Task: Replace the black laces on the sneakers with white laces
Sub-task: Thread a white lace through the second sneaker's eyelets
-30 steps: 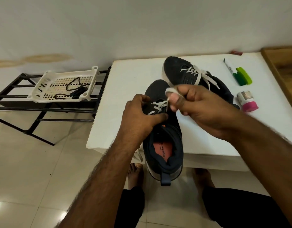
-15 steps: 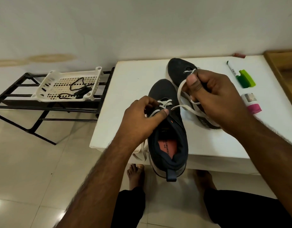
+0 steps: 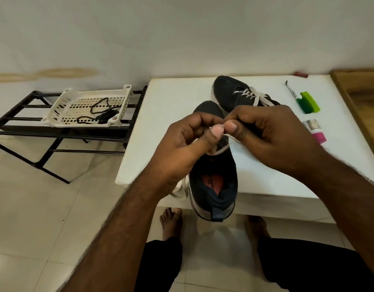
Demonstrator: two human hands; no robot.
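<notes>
A dark sneaker (image 3: 213, 180) lies on the white table (image 3: 173, 102), its heel hanging over the front edge toward me. A white lace (image 3: 223, 149) runs across its eyelets. My left hand (image 3: 186, 144) and my right hand (image 3: 272, 135) meet above the shoe's middle, each pinching the white lace between thumb and finger, thumbs almost touching. A loose lace end (image 3: 181, 188) hangs off the shoe's left side under my left wrist. A second dark sneaker (image 3: 230, 93) with white laces lies behind. Black laces (image 3: 101, 114) lie in a white basket (image 3: 61, 106).
The basket sits on a black metal rack (image 3: 23, 127) left of the table. A marker (image 3: 292, 91), a green object (image 3: 308, 102) and a pink-capped container (image 3: 315, 131) lie at the table's right. A wooden surface (image 3: 363, 98) borders the right. My bare feet stand below.
My right hand came down from above the far sneaker toward my left hand. My left hand lifted off the shoe's eyelets, and both now pinch the lace together.
</notes>
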